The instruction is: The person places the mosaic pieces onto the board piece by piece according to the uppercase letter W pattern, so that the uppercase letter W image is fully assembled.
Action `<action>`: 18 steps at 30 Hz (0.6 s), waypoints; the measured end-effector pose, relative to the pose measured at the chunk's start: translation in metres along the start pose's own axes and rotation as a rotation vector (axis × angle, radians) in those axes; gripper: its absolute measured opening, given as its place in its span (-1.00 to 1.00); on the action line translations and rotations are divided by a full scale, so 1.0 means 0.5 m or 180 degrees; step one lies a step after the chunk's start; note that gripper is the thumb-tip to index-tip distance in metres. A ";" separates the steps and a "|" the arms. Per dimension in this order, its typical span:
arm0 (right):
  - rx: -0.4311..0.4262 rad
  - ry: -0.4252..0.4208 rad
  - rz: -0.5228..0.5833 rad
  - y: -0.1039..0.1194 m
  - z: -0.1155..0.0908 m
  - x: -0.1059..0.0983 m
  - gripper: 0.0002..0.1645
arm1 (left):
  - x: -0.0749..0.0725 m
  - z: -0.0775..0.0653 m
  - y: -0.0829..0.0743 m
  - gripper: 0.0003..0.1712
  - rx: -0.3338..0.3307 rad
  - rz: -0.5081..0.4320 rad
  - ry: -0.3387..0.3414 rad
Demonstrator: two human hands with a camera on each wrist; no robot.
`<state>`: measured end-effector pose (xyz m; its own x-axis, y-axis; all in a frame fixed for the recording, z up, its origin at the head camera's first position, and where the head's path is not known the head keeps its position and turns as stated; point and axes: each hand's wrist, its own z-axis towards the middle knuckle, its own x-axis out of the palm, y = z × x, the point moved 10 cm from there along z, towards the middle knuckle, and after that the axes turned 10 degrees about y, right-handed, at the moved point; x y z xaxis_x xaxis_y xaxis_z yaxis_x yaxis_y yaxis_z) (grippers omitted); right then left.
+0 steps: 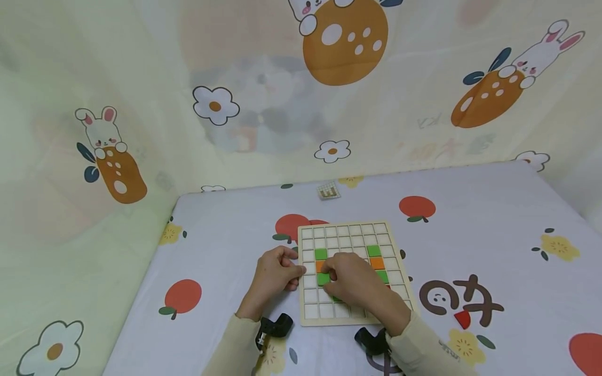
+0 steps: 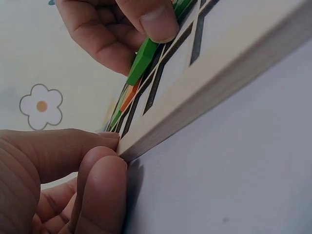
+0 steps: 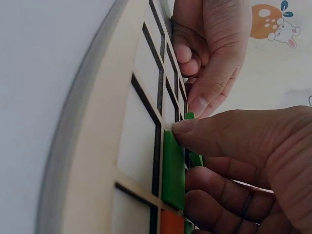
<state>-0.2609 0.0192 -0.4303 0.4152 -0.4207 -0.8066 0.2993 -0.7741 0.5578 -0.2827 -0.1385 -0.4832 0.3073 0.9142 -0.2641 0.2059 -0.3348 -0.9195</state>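
Observation:
A square wooden grid board (image 1: 325, 311) with coloured square tiles lies in front of me. Thumb and finger of my left hand (image 1: 275, 272) pinch its left edge, as the left wrist view shows at the corner. Over the board, my right hand (image 1: 355, 282) holds a green tile (image 1: 323, 280) between thumb and fingers; it looks slightly raised in the left wrist view. Directly above it are an orange tile (image 1: 320, 267) and another green tile (image 1: 321, 254). A flat green tile (image 3: 173, 170) lies beside the right thumb. My right hand covers part of the pattern.
On the board's right side are a green tile (image 1: 373, 251), an orange tile (image 1: 377, 262) and another green tile (image 1: 382, 277). A small patterned card (image 1: 328, 190) lies beyond the board on the printed tablecloth (image 1: 226, 235). A patterned curtain (image 1: 263, 104) hangs behind.

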 end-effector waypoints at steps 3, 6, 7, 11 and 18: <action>0.0015 0.0007 -0.0014 0.000 0.000 0.001 -0.82 | 0.001 0.000 -0.001 -0.65 0.0017 -0.0008 0.0008; 0.0010 -0.0006 -0.0059 0.001 0.001 0.001 -0.82 | 0.001 0.001 -0.001 -0.65 0.0033 -0.0020 0.0019; 0.0010 -0.0012 -0.0075 0.001 0.001 0.002 -0.82 | 0.001 0.001 -0.001 -0.65 0.0036 -0.0023 0.0021; 0.0012 -0.0033 -0.0099 0.002 0.001 0.001 -0.81 | 0.001 0.001 -0.002 -0.66 0.0041 -0.0035 0.0017; 0.0012 -0.0016 -0.0082 0.001 0.002 0.003 -0.79 | 0.000 0.002 -0.001 -0.65 0.0022 -0.0029 0.0017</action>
<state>-0.2607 0.0178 -0.4315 0.4031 -0.4031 -0.8216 0.3066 -0.7864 0.5362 -0.2836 -0.1381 -0.4829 0.3106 0.9159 -0.2542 0.2022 -0.3250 -0.9239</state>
